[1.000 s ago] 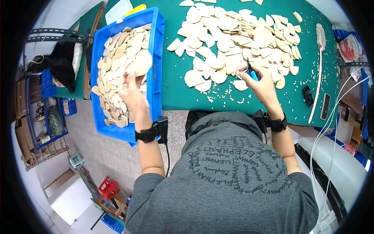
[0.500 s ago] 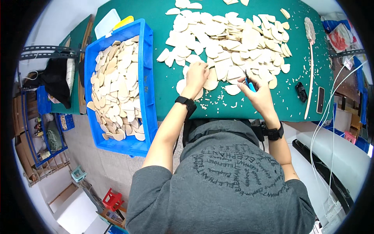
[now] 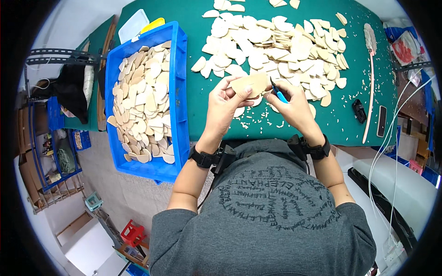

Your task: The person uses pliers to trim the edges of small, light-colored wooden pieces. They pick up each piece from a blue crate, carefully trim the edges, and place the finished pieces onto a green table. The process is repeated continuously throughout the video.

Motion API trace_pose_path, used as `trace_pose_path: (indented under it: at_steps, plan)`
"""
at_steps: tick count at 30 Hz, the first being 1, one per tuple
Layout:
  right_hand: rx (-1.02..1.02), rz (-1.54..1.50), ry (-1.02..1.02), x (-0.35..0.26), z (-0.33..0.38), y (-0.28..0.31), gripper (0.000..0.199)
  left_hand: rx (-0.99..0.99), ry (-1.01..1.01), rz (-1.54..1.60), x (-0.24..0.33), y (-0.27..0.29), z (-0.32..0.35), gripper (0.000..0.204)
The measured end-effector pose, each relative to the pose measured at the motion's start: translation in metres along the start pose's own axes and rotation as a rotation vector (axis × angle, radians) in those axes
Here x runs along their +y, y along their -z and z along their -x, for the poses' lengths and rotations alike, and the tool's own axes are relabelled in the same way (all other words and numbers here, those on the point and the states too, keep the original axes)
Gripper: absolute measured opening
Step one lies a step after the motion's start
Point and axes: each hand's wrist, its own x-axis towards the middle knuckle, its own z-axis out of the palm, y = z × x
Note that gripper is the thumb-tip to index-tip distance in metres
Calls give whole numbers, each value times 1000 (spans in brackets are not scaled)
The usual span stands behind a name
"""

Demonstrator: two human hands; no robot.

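Observation:
My left hand [image 3: 224, 106] is closed on a flat beige half-round piece [image 3: 251, 85], thumb on its near face. In my right hand [image 3: 293, 105] is a pair of small nippers with blue handles [image 3: 282, 96] and dark jaws. The jaw tips sit close by the right end of the held piece; whether they touch it I cannot tell. A wide heap of similar pale half-round pieces [image 3: 276, 39] lies on the green tabletop [image 3: 202, 106] beyond both hands. Small pale scraps [image 3: 258, 120] are scattered just below my hands.
A blue crate [image 3: 179, 96] full of such pieces stands at the left, with a white lid [image 3: 133, 26] and something yellow [image 3: 153, 25] behind it. At the right lie a pink-handled brush [image 3: 371, 69], a small black object [image 3: 358, 111] and a phone [image 3: 381, 121]. White cables [image 3: 386, 133] hang beyond.
My left hand has come back from the heap toward me, now with a piece raised in it. My right hand, with the nippers, has moved left to meet it.

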Motion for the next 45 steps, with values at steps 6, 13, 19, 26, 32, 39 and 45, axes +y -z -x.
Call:
trace_pose_path:
  at_steps: [6,13,19,26,32,39,45]
  plan:
    - [0,-4,47,3,-1,1,24,-14,-61,-53,5,-1,6,35]
    - [-4,61,82,3,1,5,23,-11,-124,-96,4,-6,9,33]
    - [-3,75,14,-2,2,5,21,0,-169,-173,4,-7,11,32]
    - [-13,105,10,-2,1,5,20,1,-186,-210,4,-6,12,31]
    - [2,105,48,4,0,3,19,11,-206,-241,3,-6,12,32]
    - [8,67,54,9,1,-3,18,1,-150,-130,0,-1,13,31]
    - [48,-85,-78,12,1,0,20,222,-176,-111,11,30,21,32]
